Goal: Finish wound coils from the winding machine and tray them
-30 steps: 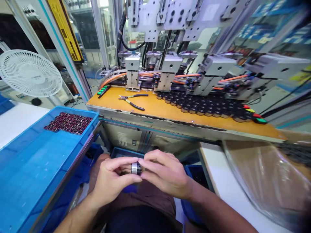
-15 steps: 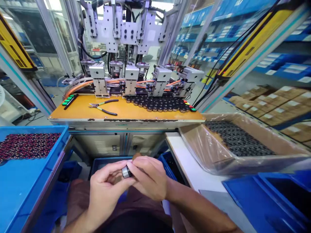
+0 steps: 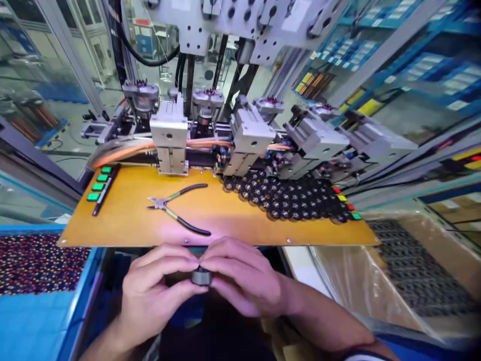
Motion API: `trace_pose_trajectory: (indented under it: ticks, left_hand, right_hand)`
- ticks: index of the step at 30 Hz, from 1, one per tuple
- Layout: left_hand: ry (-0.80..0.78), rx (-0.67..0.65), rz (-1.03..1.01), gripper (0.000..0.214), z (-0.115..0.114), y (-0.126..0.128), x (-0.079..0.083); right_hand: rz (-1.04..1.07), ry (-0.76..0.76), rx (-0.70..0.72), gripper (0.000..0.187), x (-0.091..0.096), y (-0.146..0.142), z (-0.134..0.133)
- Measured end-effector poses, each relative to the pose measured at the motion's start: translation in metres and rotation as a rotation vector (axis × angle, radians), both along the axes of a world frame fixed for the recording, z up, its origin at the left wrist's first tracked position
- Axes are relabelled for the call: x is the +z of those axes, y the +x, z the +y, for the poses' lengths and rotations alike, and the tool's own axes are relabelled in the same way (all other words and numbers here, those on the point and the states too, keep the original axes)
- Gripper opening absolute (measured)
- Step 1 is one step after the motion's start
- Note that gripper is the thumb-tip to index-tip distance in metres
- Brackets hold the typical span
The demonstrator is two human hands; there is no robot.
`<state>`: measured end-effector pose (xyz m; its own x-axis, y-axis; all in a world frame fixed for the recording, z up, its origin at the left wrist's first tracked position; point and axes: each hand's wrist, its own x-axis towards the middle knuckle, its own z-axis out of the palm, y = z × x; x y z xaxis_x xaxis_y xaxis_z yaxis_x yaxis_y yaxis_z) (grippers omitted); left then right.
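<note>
My left hand [image 3: 154,296] and my right hand [image 3: 244,278] meet just below the front edge of the orange work plate [image 3: 128,220]. Between their fingertips they pinch a small dark cylindrical part with a metal band [image 3: 202,276]. Both hands are closed on it, thumbs underneath and forefingers on top. A pair of black-handled pliers [image 3: 180,209] lies on the plate a little beyond the hands. Several similar dark round parts [image 3: 289,200] stand packed together on the plate's right half.
A machine with grey metal heads [image 3: 171,133] and orange hoses stands behind the plate. A blue tray [image 3: 41,321] with small dark red parts [image 3: 37,263] sits at the left. A plastic-lined box [image 3: 398,265] of dark parts is at the right. Green buttons [image 3: 98,186] line the plate's left side.
The view has tilted and moved closer to the plate. My hands have risen toward the plate's front edge, still pinching the small part, which now lies flatter between the fingertips.
</note>
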<state>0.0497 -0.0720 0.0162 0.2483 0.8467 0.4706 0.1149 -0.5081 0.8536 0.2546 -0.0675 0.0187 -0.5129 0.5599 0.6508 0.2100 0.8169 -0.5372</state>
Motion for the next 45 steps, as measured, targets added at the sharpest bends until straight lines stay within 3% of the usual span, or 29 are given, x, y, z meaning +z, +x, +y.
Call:
trace_pose_trajectory:
  ticks: [6,9,11,13,16,18,21,23,26,30,32,34,36,38,45]
  left_hand:
    - [-0.053,0.037,0.123,0.046,0.015,-0.014,0.081]
    - [-0.026,0.134,0.199,0.039,0.014,-0.013,0.122]
    - [-0.156,0.163,0.116,0.031,0.013,-0.007,0.142]
    - [-0.378,0.106,-0.087,0.023,0.014,0.001,0.155]
    - [-0.652,-0.048,-0.392,0.029,0.015,0.013,0.165]
    - [-0.7,-0.077,-0.434,0.031,0.015,0.018,0.168]
    - [-0.548,0.0,-0.283,0.026,0.018,0.023,0.17]
    - [-0.459,0.03,-0.16,0.021,0.024,0.024,0.169]
    - [-0.56,0.01,-0.032,0.029,0.039,0.02,0.153]
    - [-0.721,0.195,0.061,0.05,0.052,-0.004,0.098]
    - [-0.806,0.312,0.059,0.057,0.049,-0.022,0.066]
    - [-0.874,0.374,0.063,0.061,0.041,-0.039,0.039]
    - [-0.919,0.396,0.076,0.06,0.032,-0.05,0.025]
    - [-0.941,0.394,0.086,0.058,0.03,-0.053,0.022]
    - [-0.911,0.358,0.06,0.05,0.048,-0.039,0.041]
  right_hand:
    - [-0.082,0.082,-0.033,0.022,0.081,-0.016,0.026]
    - [-0.065,0.146,-0.134,0.02,0.121,-0.02,0.028]
    - [0.021,0.135,-0.177,0.02,0.142,-0.021,0.029]
    - [0.154,0.093,-0.172,0.02,0.157,-0.02,0.031]
    - [0.298,0.047,-0.124,0.02,0.168,-0.016,0.033]
    - [0.32,0.052,-0.115,0.02,0.171,-0.014,0.035]
    - [0.317,0.073,-0.135,0.02,0.172,-0.01,0.038]
    - [0.32,0.065,-0.157,0.018,0.167,-0.008,0.04]
    - [0.181,0.057,-0.274,0.012,0.136,0.002,0.044]
    - [-0.072,0.075,-0.487,0.013,0.053,0.031,0.043]
    - [-0.163,0.096,-0.503,0.02,0.014,0.047,0.037]
    - [-0.256,0.101,-0.485,0.023,-0.012,0.06,0.029]
    - [-0.338,0.087,-0.454,0.026,-0.023,0.067,0.025]
    - [-0.404,0.072,-0.429,0.03,-0.025,0.069,0.029]
    - [-0.497,0.023,-0.463,0.03,-0.022,0.066,0.063]
